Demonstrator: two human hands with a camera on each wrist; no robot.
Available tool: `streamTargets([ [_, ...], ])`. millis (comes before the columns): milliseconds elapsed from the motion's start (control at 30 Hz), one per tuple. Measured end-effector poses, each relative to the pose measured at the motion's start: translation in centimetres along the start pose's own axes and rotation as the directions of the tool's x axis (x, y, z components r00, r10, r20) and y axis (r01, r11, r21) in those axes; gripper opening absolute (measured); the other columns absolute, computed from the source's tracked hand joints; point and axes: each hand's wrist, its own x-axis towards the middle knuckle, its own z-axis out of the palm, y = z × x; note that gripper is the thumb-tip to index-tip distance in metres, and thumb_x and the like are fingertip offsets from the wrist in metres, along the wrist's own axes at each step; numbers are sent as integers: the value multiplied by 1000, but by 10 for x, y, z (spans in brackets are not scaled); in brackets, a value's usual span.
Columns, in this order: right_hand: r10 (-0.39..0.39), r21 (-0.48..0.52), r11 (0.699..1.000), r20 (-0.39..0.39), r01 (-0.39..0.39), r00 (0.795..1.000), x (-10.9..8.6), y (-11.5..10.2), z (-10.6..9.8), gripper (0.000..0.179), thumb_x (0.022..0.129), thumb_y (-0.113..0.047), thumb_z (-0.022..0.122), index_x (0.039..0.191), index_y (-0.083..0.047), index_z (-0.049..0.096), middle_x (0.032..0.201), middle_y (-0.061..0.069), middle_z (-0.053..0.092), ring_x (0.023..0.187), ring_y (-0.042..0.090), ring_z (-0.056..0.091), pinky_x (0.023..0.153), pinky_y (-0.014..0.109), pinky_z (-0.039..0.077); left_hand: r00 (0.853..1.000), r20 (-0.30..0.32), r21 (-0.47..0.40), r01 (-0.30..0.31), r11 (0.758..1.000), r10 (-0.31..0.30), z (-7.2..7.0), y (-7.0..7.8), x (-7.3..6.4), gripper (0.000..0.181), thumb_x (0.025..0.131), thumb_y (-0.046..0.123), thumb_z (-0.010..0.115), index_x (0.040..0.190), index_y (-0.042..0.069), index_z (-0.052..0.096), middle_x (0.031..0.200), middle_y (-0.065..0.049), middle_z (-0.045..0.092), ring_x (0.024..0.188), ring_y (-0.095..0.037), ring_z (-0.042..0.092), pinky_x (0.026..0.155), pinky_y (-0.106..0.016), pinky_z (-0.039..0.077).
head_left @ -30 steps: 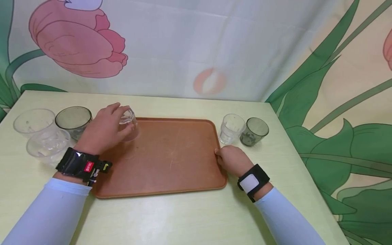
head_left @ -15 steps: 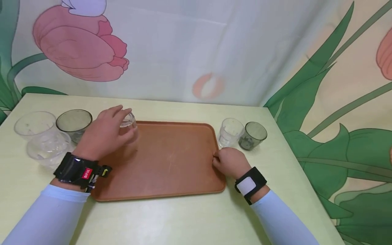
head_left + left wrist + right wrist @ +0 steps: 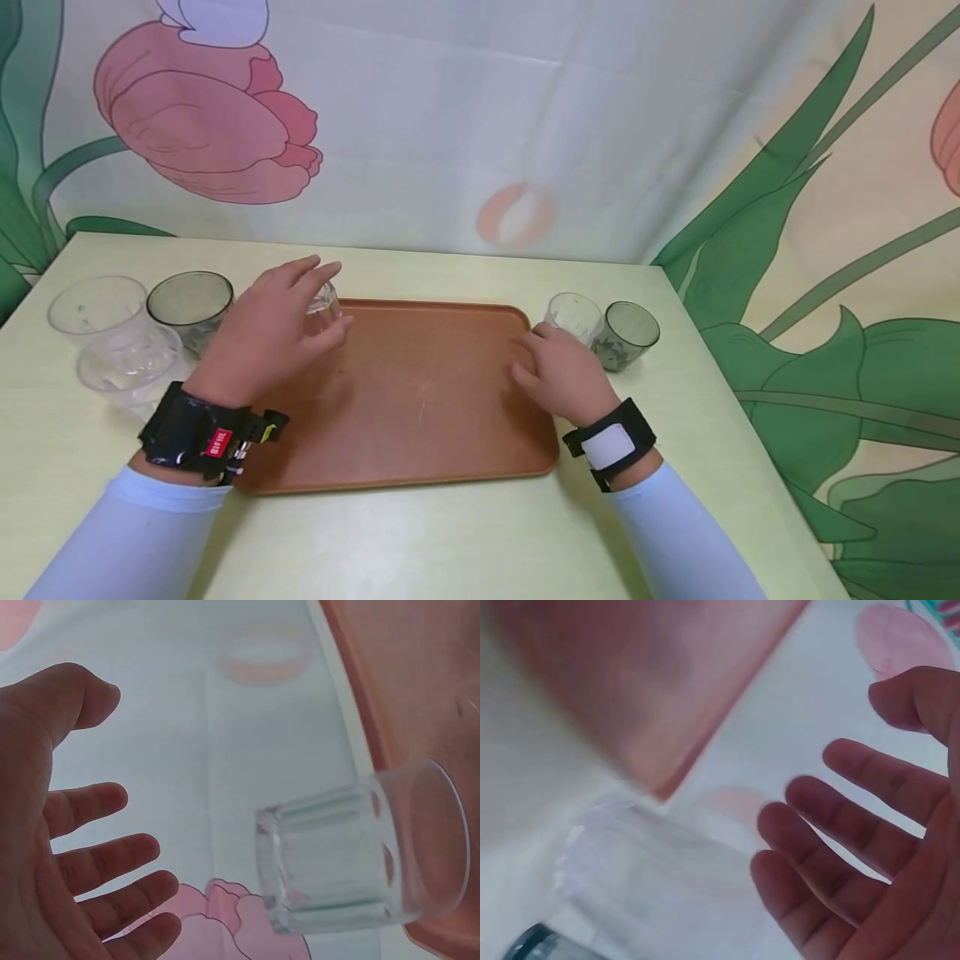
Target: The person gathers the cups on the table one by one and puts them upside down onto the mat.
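My left hand (image 3: 262, 333) is over the left end of the brown tray (image 3: 420, 433), its fingers spread apart. Just beyond its fingertips a clear glass (image 3: 330, 862) stands upside down at the tray's far left corner, its thick base towards the palm. In the left wrist view a gap separates hand and glass; in the head view the hand covers much of it. My right hand (image 3: 566, 375) hovers over the tray's right edge, fingers loosely bent and holding nothing. Right behind it is another clear glass (image 3: 573, 312), partly hidden by the fingers.
Beside that glass a smoky grey glass (image 3: 626, 333) stands on the pale table (image 3: 420, 550). Left of the tray cluster two clear glasses, one farther back (image 3: 97, 308), and a wide smoky glass (image 3: 191, 300). A printed curtain (image 3: 420, 125) hangs behind the table.
My right hand has let go of the tray's right edge and risen off it towards the clear glass. My left fingers have opened away from the upside-down glass.
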Motion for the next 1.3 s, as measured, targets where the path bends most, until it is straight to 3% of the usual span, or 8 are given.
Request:
streamTargets([
  [233, -40, 45, 998, -121, 45, 992, 10, -9, -14, 44, 95, -28, 64, 134, -10, 62, 124, 14, 61, 116, 34, 57, 101, 47, 48, 999, -47, -72, -26, 997, 23, 2, 14, -1, 68, 88, 27, 72, 146, 1, 47, 145, -27, 49, 132, -46, 48, 110, -58, 40],
  [567, -86, 65, 992, -308, 111, 948, 14, -15, -26, 52, 93, -35, 65, 137, -7, 58, 140, 20, 53, 128, 37, 52, 105, 51, 46, 998, -52, -22, -39, 999, 38, -4, 30, -3, 66, 87, 31, 72, 143, 4, 51, 145, -25, 50, 130, -44, 50, 108, -57, 42],
  [700, -99, 73, 989, -318, 129, 943, 15, -18, -32, 58, 93, -39, 65, 140, -7, 55, 143, 21, 51, 131, 38, 50, 107, 52, 45, 997, -64, -7, -55, 998, 54, -7, 36, -4, 67, 86, 33, 72, 144, 5, 51, 145, -24, 51, 129, -43, 51, 108, -56, 43],
  [1067, -90, 82, 990, -255, 115, 963, 17, -22, -38, 69, 91, -47, 66, 146, -9, 48, 148, 20, 46, 139, 38, 42, 113, 52, 38, 993, -83, 14, -87, 996, 88, -12, 47, -6, 69, 85, 38, 72, 142, 5, 53, 143, -24, 53, 126, -43, 53, 105, -57, 45],
  [1300, -111, 96, 985, -287, 144, 951, 16, -25, -41, 69, 90, -45, 68, 146, -9, 48, 147, 19, 48, 139, 37, 42, 114, 52, 38, 990, -94, 3, -108, 994, 108, -14, 50, -6, 68, 86, 39, 72, 141, 4, 54, 142, -24, 54, 127, -43, 53, 106, -56, 44],
])
